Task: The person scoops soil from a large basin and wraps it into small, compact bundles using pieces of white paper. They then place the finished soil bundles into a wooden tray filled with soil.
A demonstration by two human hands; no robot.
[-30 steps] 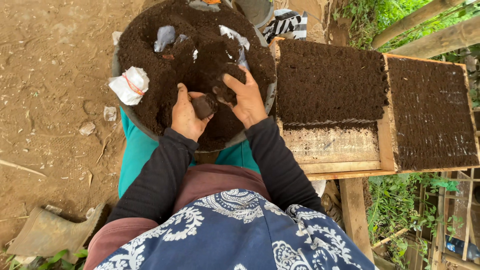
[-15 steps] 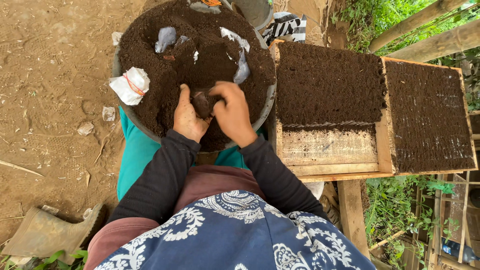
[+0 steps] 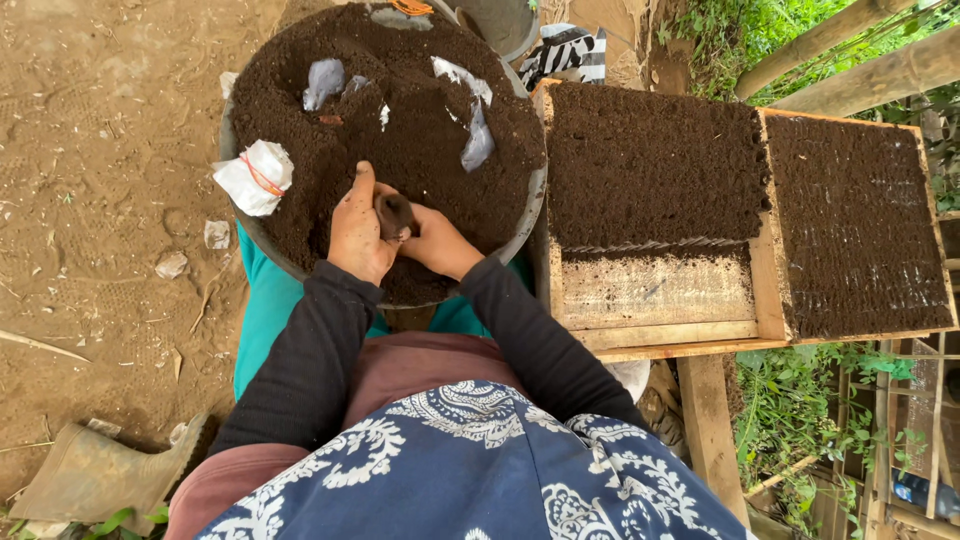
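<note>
1. Head view, the hands: the left hand and right hand meet over the near side of a wide basin heaped with dark soil. Between them stands a small soil-filled pot, a dark cylinder. The left hand is cupped around its side with the thumb raised; the right hand closes on it from the other side, fingertips on the pot. Whether those fingers press the top or only steady it I cannot tell, as the pot hides them.

2. Head view, around the hands: just left of the left hand a white plastic bundle lies on the basin's edge. Beyond the hands, crumpled plastic scraps sit in the soil. To the right of the right hand a wooden tray holds packed rows at its far end, with bare boards nearest the body. A second tray lies further right.

3. What could go wrong: the pot looks thin-walled and soft, so a hard squeeze could likely split it or spill its fill back into the basin. Tilting it while lifting might loosen the soil.

4. Against the earlier frames: the right hand was spread above the pot; now it has dropped lower and closed in beside the left.
</note>
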